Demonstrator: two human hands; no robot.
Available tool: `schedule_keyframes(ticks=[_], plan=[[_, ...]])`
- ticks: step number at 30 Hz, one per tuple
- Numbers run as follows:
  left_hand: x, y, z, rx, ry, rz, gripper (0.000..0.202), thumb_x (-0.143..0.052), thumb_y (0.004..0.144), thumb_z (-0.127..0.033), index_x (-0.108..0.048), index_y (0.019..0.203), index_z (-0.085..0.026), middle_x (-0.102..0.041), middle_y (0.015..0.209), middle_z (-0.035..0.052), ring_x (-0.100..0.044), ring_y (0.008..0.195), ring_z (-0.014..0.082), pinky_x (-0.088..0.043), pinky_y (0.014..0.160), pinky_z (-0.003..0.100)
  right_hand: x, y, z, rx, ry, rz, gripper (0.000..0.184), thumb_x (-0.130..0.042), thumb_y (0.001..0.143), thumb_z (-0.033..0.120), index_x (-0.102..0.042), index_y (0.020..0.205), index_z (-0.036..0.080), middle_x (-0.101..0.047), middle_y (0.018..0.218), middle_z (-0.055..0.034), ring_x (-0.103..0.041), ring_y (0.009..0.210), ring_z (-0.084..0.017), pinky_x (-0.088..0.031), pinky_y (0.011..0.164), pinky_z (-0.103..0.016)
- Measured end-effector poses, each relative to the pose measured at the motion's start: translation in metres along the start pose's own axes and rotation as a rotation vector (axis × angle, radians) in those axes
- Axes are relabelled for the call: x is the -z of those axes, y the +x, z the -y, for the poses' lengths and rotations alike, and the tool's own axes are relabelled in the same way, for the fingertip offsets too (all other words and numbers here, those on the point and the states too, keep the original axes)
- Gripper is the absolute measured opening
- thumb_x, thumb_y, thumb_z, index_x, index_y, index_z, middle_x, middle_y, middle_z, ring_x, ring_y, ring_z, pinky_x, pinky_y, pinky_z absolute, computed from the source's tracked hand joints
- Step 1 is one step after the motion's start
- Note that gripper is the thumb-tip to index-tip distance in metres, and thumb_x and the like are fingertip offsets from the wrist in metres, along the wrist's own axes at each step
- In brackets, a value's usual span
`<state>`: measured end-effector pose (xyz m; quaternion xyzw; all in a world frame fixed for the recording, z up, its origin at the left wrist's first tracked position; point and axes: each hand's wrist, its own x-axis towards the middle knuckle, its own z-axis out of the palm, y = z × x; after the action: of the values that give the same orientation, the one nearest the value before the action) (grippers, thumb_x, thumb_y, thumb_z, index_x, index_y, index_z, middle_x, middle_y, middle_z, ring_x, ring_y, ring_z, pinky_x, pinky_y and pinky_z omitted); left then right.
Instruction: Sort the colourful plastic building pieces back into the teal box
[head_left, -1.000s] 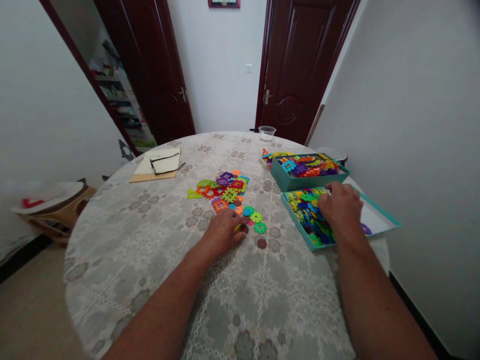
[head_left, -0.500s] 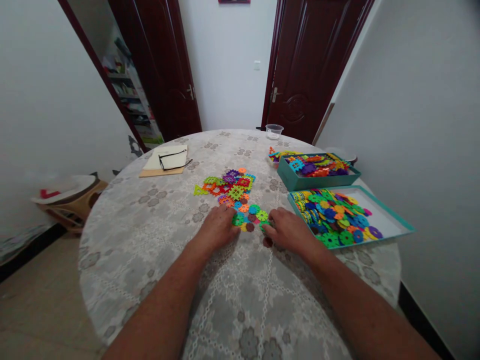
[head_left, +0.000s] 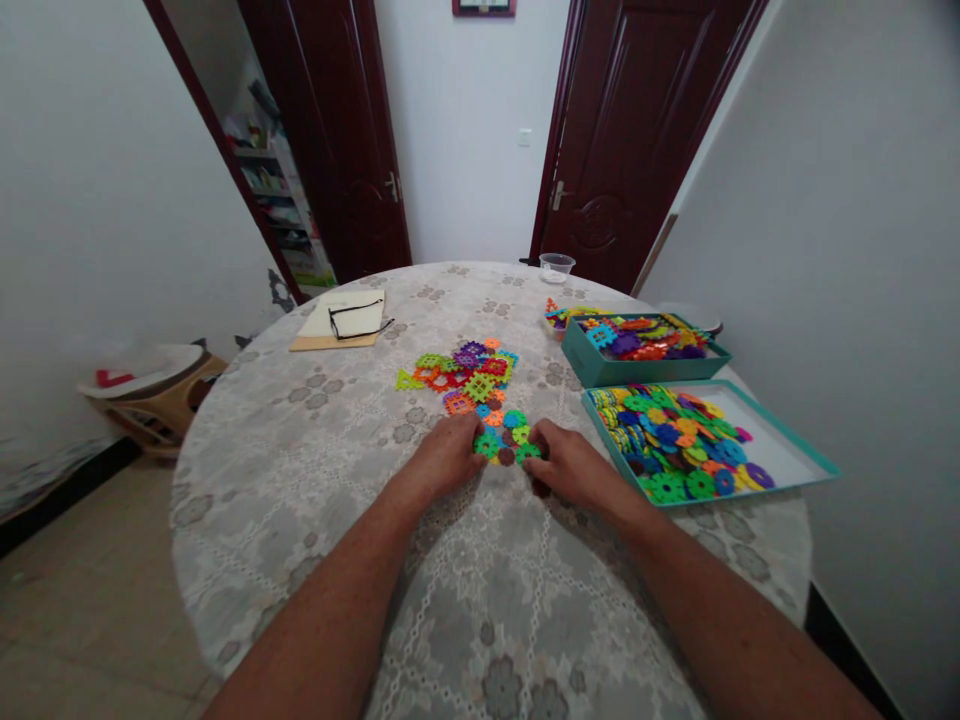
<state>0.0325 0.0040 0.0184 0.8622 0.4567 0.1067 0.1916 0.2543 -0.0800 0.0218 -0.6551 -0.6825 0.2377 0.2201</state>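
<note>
My left hand (head_left: pixel 451 447) is closed, thumb and fingertips pinching the edge of a green notched plastic disc (head_left: pixel 489 443). Opposite it, my right hand (head_left: pixel 564 455) pinches another green disc (head_left: pixel 527 452) between thumb and forefinger. The two discs are a short way apart, just above or on a cluster of small round pieces. Among these are a brown disc (head_left: pixel 507 456) and a lime one (head_left: pixel 520 435). Another brown disc (head_left: pixel 541 488) lies partly hidden under my right hand. Beyond the cluster lies a pile of square and triangular lattice pieces (head_left: pixel 480 386).
To the right, a shallow teal-edged tray (head_left: pixel 795 440) holds many round discs. Behind it a teal box (head_left: pixel 645 370) is full of lattice pieces. A clear plastic bowl (head_left: pixel 557 265) stands at the far edge. Glasses (head_left: pixel 360 320) rest on a notepad (head_left: pixel 315 325) at the left.
The camera view has shifted slightly. Both green discs show more fully between my fingertips, and the left one covers more of the yellow piece beneath. My hands have hardly moved.
</note>
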Motion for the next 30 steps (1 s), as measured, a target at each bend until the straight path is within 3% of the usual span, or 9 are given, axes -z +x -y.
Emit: schedule_keyframes(ticks=[6,13,20,27,30], plan=[[-0.002,0.000,-0.001,0.007,-0.032,0.008,0.022,-0.069,0.082,-0.019,-0.061,0.102,-0.023,-0.072,0.105,0.0057,-0.065,0.093,0.0225,-0.042,0.075,0.030,-0.012,0.001,0.007,0.101,-0.016,-0.058,0.006,-0.066,0.091,0.022,-0.063,0.097,0.022,-0.073,0.094,-0.0041,-0.064,0.083,-0.020,-0.040,0.072,-0.028],[-0.004,-0.001,0.000,-0.020,-0.124,0.036,0.028,-0.067,0.082,-0.013,-0.059,0.106,-0.024,-0.072,0.106,0.0037,-0.065,0.094,0.0206,-0.044,0.078,0.029,-0.019,0.004,0.002,0.210,-0.038,-0.041,0.033,-0.067,0.094,0.023,-0.069,0.127,0.022,-0.072,0.125,-0.0111,-0.066,0.115,-0.025,-0.046,0.100,-0.035],[-0.010,-0.002,-0.004,-0.214,-0.282,0.005,0.027,-0.060,0.083,-0.012,-0.061,0.108,-0.024,-0.071,0.106,0.0023,-0.063,0.098,0.0203,-0.048,0.087,0.031,-0.018,0.004,0.007,0.195,-0.081,0.002,0.033,-0.066,0.094,0.023,-0.069,0.127,0.021,-0.069,0.124,-0.0112,-0.064,0.116,-0.024,-0.046,0.101,-0.034],[-0.007,-0.002,-0.007,-0.182,-0.336,0.046,0.027,-0.061,0.081,-0.010,-0.063,0.104,-0.024,-0.071,0.105,0.0004,-0.062,0.098,0.0190,-0.047,0.087,0.029,-0.015,0.005,0.012,0.167,-0.073,0.013,0.009,-0.066,0.091,0.020,-0.068,0.100,0.021,-0.068,0.110,-0.0085,-0.062,0.102,-0.022,-0.046,0.091,-0.033],[-0.007,-0.002,-0.008,-0.191,-0.372,0.042,0.028,-0.062,0.081,-0.010,-0.063,0.106,-0.024,-0.071,0.103,0.0001,-0.063,0.097,0.0182,-0.047,0.085,0.028,-0.015,0.004,0.013,0.176,-0.012,0.004,0.016,-0.065,0.091,0.018,-0.068,0.106,0.022,-0.070,0.110,-0.0076,-0.063,0.101,-0.022,-0.046,0.090,-0.032]])
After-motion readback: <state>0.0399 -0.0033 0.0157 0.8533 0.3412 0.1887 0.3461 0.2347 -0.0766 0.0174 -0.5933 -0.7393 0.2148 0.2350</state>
